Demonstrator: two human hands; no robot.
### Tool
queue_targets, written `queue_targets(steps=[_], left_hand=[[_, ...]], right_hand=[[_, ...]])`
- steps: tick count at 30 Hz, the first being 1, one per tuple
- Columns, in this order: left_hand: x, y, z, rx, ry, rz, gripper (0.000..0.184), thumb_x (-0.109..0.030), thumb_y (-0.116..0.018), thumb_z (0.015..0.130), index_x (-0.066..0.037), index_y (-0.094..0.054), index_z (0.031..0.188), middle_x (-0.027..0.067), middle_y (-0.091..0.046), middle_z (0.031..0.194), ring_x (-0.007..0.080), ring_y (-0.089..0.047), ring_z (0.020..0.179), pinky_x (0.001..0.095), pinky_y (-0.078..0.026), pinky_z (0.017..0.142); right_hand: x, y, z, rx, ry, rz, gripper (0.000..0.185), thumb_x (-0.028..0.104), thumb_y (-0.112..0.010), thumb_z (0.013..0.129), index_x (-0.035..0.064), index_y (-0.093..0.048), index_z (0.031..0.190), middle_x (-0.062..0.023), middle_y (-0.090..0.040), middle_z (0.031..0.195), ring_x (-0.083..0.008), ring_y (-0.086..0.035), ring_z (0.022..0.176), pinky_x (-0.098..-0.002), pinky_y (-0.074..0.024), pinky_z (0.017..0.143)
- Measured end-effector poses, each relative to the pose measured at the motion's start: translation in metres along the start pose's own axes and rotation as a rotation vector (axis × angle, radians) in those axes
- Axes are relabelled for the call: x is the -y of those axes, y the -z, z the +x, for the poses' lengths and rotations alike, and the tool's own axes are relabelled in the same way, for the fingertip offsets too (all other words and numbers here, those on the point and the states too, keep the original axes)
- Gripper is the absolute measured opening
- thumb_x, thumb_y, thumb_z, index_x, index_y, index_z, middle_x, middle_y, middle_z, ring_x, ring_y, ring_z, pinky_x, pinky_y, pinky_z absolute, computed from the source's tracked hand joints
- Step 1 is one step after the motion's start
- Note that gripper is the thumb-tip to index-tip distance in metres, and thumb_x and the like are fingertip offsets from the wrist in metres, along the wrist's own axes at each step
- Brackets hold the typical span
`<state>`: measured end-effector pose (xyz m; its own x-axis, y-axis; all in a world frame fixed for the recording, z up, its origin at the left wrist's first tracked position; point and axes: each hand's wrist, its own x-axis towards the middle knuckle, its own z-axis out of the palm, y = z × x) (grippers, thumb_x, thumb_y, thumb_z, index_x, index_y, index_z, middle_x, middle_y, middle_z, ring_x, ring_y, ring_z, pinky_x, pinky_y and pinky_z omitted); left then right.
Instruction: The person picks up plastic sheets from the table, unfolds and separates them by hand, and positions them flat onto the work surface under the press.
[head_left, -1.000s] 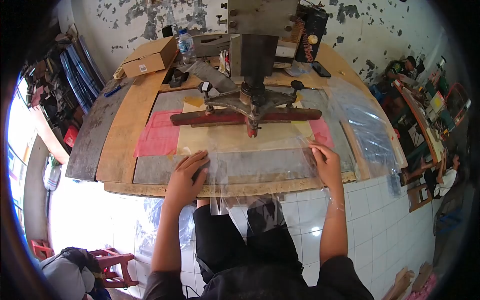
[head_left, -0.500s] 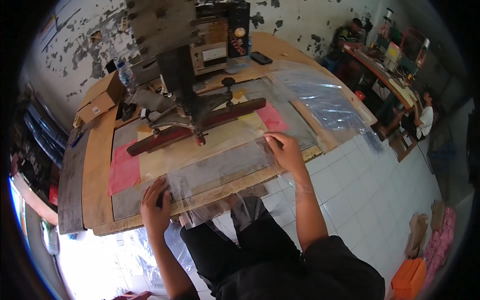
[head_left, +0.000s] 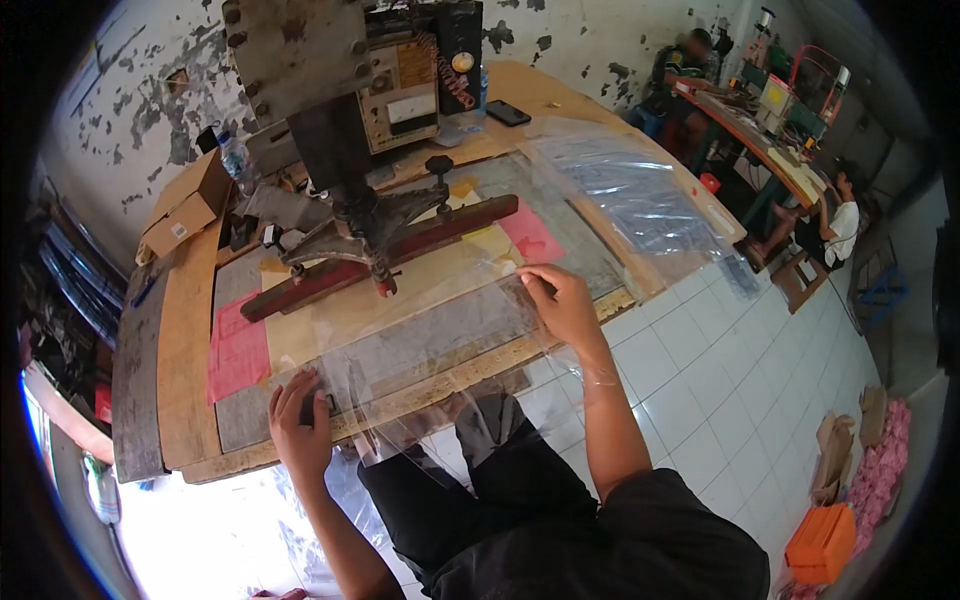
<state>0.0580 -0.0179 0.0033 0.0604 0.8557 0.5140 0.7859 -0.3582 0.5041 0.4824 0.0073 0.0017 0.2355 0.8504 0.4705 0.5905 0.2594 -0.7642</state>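
Note:
A clear plastic sheet (head_left: pixel 430 340) lies across the front of the worktable and hangs over its edge. My right hand (head_left: pixel 562 308) pinches the sheet's right side between thumb and fingers. At the sheet's left end, my left hand (head_left: pixel 302 425) rests near the table edge with its fingers apart. Beyond both hands, a press with a red-and-dark bar (head_left: pixel 420 234) stands over a pale yellow sheet (head_left: pixel 390 300). Pink pieces (head_left: pixel 238 350) show at both ends of the yellow sheet.
More clear plastic (head_left: pixel 635 190) lies on the table's right side. A phone (head_left: pixel 508 112), a cardboard box (head_left: pixel 187 205) and a bottle (head_left: pixel 236 160) are at the back. Two people sit at another bench (head_left: pixel 750 145) to the right. An orange crate (head_left: pixel 820 543) stands on the floor.
The view has turned to the right, so the press and table appear farther left and tilted. Both hands stay at the sheet's two sides.

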Motion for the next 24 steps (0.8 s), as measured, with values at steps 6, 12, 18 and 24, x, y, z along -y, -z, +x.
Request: queue_targets(steps=[6,12,18,24], left_hand=[[-0.0028,0.0014,0.0003,-0.023,-0.011,-0.016,0.019,-0.010,-0.069,0.096,-0.006,-0.078,0.112,0.0092,-0.078,0.124,0.0301,-0.068,0.128,0.0488,-0.042,0.117],[-0.0040,0.0003,0.0004,-0.020,0.013,-0.005,0.019,-0.011,-0.070,0.095,-0.007,-0.078,0.113,0.0088,-0.078,0.124,0.0290,-0.068,0.128,0.0483,-0.042,0.117],[-0.0011,-0.0007,0.0001,-0.015,0.007,0.027,0.019,-0.011,-0.070,0.096,-0.008,-0.078,0.112,0.0084,-0.078,0.125,0.0284,-0.068,0.129,0.0478,-0.042,0.117],[0.0002,-0.0009,-0.0015,-0.032,0.023,0.015,0.019,-0.011,-0.071,0.095,-0.008,-0.079,0.112,0.0087,-0.078,0.125,0.0284,-0.068,0.129,0.0473,-0.042,0.117]], right_hand=[[-0.0031,-0.0013,-0.0006,0.000,-0.041,0.019,0.022,0.020,-0.069,0.104,0.0024,-0.078,0.114,-0.0166,-0.079,0.107,-0.0316,-0.075,0.089,-0.0370,-0.0555,0.073],[-0.0031,0.0002,-0.0005,-0.020,-0.007,-0.016,0.022,0.020,-0.070,0.103,0.0034,-0.078,0.115,-0.0164,-0.079,0.107,-0.0317,-0.076,0.090,-0.0368,-0.0559,0.073],[-0.0001,0.0014,-0.0001,-0.010,-0.009,-0.021,0.022,0.020,-0.070,0.103,0.0032,-0.078,0.114,-0.0167,-0.079,0.106,-0.0325,-0.076,0.091,-0.0379,-0.0565,0.074],[-0.0006,-0.0006,-0.0018,0.001,-0.041,0.023,0.022,0.021,-0.069,0.103,0.0038,-0.078,0.114,-0.0159,-0.079,0.107,-0.0318,-0.076,0.093,-0.0368,-0.0563,0.076]])
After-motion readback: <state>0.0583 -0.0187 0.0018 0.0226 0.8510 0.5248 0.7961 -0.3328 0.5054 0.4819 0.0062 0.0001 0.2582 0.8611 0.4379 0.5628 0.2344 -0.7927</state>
